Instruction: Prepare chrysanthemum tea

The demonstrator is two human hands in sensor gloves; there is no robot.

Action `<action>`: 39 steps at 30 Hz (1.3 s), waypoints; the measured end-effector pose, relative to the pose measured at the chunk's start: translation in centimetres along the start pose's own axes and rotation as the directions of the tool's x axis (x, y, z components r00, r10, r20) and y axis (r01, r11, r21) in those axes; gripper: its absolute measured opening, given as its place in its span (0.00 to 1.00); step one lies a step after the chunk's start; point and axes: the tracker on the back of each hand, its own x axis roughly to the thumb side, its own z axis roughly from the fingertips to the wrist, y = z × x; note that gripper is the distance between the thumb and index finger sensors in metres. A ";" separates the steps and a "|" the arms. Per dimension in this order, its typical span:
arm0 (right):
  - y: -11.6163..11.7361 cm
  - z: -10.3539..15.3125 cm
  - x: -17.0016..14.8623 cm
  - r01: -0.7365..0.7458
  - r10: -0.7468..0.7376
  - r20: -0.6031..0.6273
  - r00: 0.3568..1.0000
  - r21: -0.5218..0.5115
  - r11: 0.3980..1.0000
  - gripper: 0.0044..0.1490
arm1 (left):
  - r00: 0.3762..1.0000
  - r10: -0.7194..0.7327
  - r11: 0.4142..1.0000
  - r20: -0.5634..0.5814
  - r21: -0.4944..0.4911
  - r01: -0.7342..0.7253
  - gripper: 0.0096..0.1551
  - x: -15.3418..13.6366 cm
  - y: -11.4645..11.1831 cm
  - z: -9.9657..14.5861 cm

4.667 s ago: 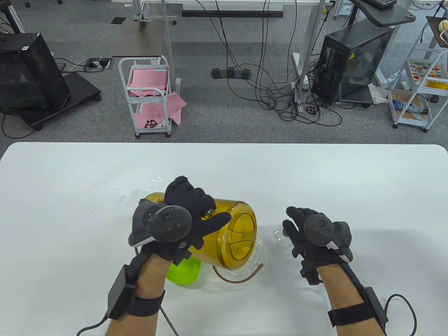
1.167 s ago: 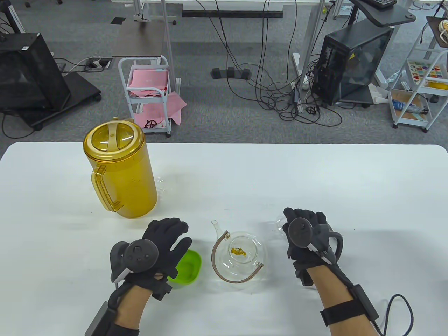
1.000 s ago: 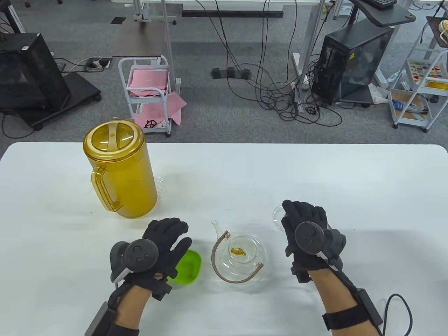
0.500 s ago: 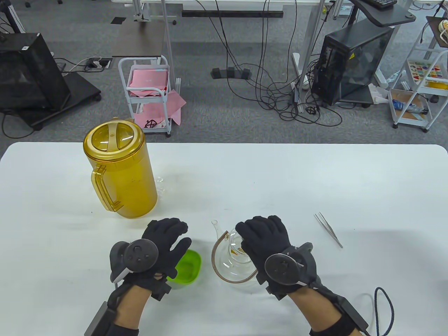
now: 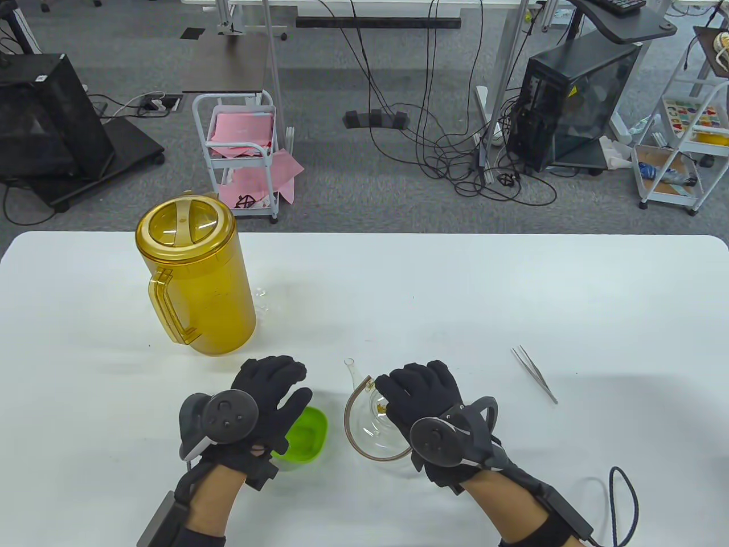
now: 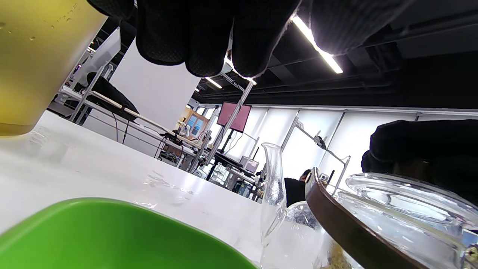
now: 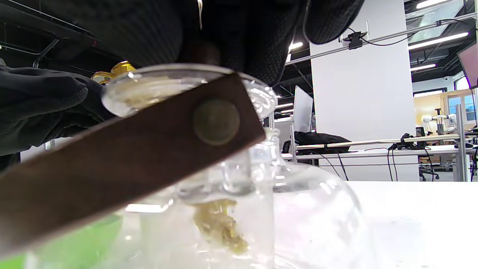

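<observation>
A glass teapot [image 5: 367, 424] with a brown strap handle [image 5: 350, 407] stands near the table's front, with yellow chrysanthemum [image 7: 220, 224] in its infuser. My right hand [image 5: 398, 387] is over it, fingers curled on the glass lid [image 7: 164, 86], which sits on the teapot's mouth. The left hand [image 5: 285, 379] hovers relaxed above a green bowl [image 5: 307, 436] and holds nothing. The yellow pitcher [image 5: 193, 279] stands upright with its lid on at the left rear.
Metal tweezers [image 5: 533, 373] lie to the right of the teapot. A small wet patch [image 5: 261, 296] glistens beside the pitcher. The teapot's spout [image 6: 274, 186] points away from me, close to the green bowl [image 6: 112, 235].
The pitcher, earlier tipped over the teapot, now stands at the left rear. My right hand carried the glass lid from the right onto the teapot, uncovering the tweezers.
</observation>
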 end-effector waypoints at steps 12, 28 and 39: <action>0.6 -0.1 -0.3 -0.016 0.016 -0.012 1.000 0.022 1.000 0.33 | 1.000 -0.004 1.000 0.001 -0.013 0.005 0.34 0.1 -0.2 0.0; -4.6 0.9 -3.9 0.064 -0.082 -0.095 0.992 -0.181 0.981 0.41 | 1.000 -0.005 0.999 -0.028 -0.040 0.004 0.34 -0.3 -0.5 -0.1; -5.4 1.9 -10.6 0.052 -0.116 -0.302 0.946 -0.212 0.976 0.40 | 0.998 0.001 0.999 -0.057 -0.043 -0.004 0.34 -0.9 -0.4 -0.1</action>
